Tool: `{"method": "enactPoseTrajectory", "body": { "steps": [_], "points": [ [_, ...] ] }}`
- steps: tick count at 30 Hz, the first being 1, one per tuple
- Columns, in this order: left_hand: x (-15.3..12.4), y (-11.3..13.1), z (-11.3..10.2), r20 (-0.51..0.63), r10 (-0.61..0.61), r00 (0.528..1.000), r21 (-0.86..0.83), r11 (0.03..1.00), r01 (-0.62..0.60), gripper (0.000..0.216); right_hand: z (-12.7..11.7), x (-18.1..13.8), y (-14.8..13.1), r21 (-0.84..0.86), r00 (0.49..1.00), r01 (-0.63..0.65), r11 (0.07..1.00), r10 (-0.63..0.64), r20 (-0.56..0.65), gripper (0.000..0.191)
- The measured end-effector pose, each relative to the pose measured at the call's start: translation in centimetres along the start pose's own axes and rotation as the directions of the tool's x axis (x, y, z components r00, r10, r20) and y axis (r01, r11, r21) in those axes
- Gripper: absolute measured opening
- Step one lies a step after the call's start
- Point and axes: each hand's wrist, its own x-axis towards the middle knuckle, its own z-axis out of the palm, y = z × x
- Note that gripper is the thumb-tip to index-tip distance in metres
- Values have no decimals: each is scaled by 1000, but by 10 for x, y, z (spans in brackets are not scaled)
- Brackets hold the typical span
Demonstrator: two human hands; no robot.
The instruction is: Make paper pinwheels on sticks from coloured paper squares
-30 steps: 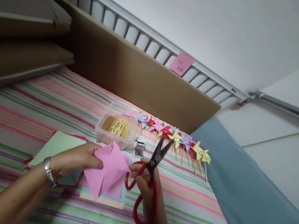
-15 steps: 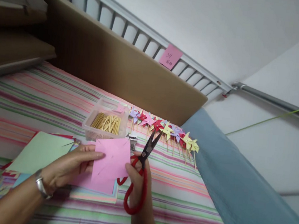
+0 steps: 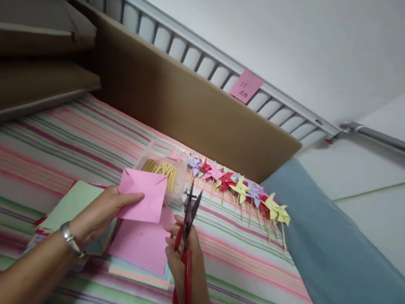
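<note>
Between the thumb and fingers of my left hand (image 3: 103, 209) is a square of pink paper (image 3: 147, 185), with slits at its upper corners. My right hand (image 3: 187, 252) holds red-handled scissors (image 3: 190, 219), dark blades pointing up and slightly apart. The blades are to the right of the pink square and do not touch it. Below it lies a stack of paper squares (image 3: 144, 248), pink on top. A pale green sheet (image 3: 72, 205) tops another pile, partly behind my left forearm.
A clear plastic box (image 3: 179, 176) of short wooden sticks stands behind the paper. Several paper pinwheels on sticks (image 3: 240, 189) lie in a row at the back right. A brown board (image 3: 193, 104) borders the striped cloth (image 3: 88, 158); brown packages (image 3: 24, 73) sit at the left.
The view has shifted, so the scene sits farther right. My right hand has turned the scissors and drawn away from the pink paper, which its thumb was touching. The left hand keeps the square.
</note>
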Motion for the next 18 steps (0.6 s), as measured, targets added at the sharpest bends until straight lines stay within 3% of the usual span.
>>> {"method": "enactPoseTrajectory", "body": {
  "steps": [3,6,11,18],
  "points": [
    [3,12,-22,-108,36,994,77,997,-28,25,0,-6,-11,-75,973,-20,997,37,226,39],
    [1,21,-35,-137,37,990,109,994,-22,29,6,-10,-23,-121,927,-101,988,137,349,36],
    [-3,28,-39,-73,-40,996,94,994,47,29,15,-16,-24,-189,888,-176,966,239,392,35],
    [0,26,-44,-47,-26,999,87,996,30,28,15,-19,-17,-221,882,-209,953,281,379,37]
  ]
}}
